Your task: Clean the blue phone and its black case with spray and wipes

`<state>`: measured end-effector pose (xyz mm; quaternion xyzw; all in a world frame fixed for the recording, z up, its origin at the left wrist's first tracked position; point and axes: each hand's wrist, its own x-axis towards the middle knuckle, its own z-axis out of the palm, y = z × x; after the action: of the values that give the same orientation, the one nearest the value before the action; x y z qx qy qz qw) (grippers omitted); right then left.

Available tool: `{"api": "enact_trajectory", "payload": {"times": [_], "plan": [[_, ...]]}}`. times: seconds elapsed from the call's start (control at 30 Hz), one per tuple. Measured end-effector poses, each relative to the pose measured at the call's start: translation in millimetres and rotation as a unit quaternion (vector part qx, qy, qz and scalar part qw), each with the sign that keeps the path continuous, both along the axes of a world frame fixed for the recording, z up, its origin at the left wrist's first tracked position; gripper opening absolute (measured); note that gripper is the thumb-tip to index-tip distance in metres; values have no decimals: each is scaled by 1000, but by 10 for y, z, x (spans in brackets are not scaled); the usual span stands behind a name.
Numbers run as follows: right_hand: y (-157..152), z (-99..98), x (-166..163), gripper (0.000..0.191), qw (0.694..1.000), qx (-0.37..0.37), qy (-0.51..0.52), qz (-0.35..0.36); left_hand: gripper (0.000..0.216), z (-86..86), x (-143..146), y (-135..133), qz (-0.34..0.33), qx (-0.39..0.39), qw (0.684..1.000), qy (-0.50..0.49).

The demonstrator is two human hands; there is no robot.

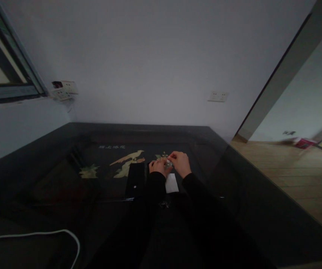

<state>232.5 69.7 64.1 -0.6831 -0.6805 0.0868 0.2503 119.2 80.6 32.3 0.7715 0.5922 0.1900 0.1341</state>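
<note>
My left hand (158, 167) and my right hand (181, 163) meet over the dark table (233, 175), fingers curled. Both pinch a small pale, shiny object (168, 163) between them; it is too small to name. Just below the hands lies a white paper slip (172, 183). A black flat phone-like slab (135, 180) rests to the left of my left hand. Both sleeves are black.
The tabletop bears a bird and flower inlay (128, 160) with pale lettering. A white cable (51, 233) curves at the front left. Wall sockets (218, 96) sit behind. A wooden floor (298, 175) and a doorway lie to the right; a window (3, 67) is at the left.
</note>
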Motion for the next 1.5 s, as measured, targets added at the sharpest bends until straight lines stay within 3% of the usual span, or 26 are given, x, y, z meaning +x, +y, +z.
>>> {"api": "enact_trajectory", "payload": {"times": [0.47, 0.63, 0.8, 0.87, 0.97, 1.1, 1.2, 1.33, 1.5], "plan": [[-14, 109, -4, 23, 994, 37, 95, 40, 33, 37, -33, -34, -6, -8, 1000, -6], [-46, 437, 44, 15, 978, 105, 174, 57, 35, 42, -43, -32, -10, -9, 1000, -11], [-366, 779, 120, 22, 954, 188, 230, 32, 36, 36, -50, -14, -14, -11, 1000, -12], [-515, 742, 125, 23, 952, 187, 240, 27, 36, 25, -48, -6, -13, -11, 1000, -12], [-658, 499, 95, 18, 959, 142, 245, 30, 35, 9, -42, 3, -10, -8, 1000, -12], [-688, 147, 35, 15, 963, 110, 247, 23, 35, 2, -39, 5, -11, -3, 1000, -9], [-658, 41, 22, 14, 965, 107, 237, 19, 35, 8, -39, 0, -11, 0, 1000, -5], [-622, 95, 64, 13, 967, 110, 228, 24, 34, 23, -42, -12, -11, 1, 1000, -5], [-534, 415, 127, 18, 960, 165, 224, 13, 35, 35, -45, -10, -15, 0, 1000, -8]]}}
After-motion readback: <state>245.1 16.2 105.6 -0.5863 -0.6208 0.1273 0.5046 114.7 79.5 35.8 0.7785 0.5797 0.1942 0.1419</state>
